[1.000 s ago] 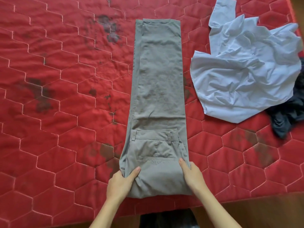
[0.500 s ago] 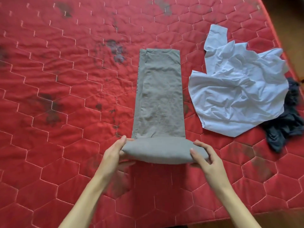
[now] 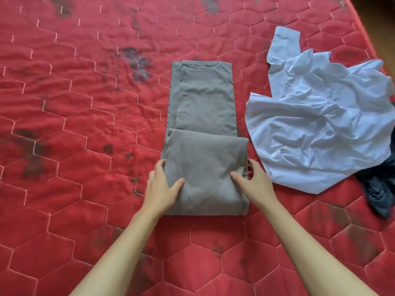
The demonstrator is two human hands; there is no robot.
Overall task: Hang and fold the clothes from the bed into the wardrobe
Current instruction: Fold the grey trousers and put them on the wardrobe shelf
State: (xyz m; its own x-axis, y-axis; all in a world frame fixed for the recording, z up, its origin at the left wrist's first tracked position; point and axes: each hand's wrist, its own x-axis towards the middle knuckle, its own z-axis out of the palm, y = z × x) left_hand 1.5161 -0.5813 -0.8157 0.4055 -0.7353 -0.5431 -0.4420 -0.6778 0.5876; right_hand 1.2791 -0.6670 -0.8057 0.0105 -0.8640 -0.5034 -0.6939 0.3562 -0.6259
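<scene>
Grey trousers point(image 3: 203, 99) lie lengthwise in the middle of the red quilted bed point(image 3: 74, 103). Their near part is folded over into a thick pad point(image 3: 205, 159) on top of the legs. My left hand point(image 3: 162, 186) holds the pad's left edge, thumb on top and fingers along the side. At the right edge my right hand point(image 3: 254, 182) holds the pad the same way. A crumpled light-blue shirt point(image 3: 316, 124) lies to the right of the trousers. The wardrobe is out of view.
A dark navy garment point(image 3: 382, 189) sits partly under the shirt's right side, near the bed's right edge. Dark stains mark the quilt. Wide stretches of bare bed surround the trousers on the left and in front.
Both hands lifted the trousers' waist end and rolled it away from me over the legs. The fold now lies flat as a wider pad, and the view has moved closer.
</scene>
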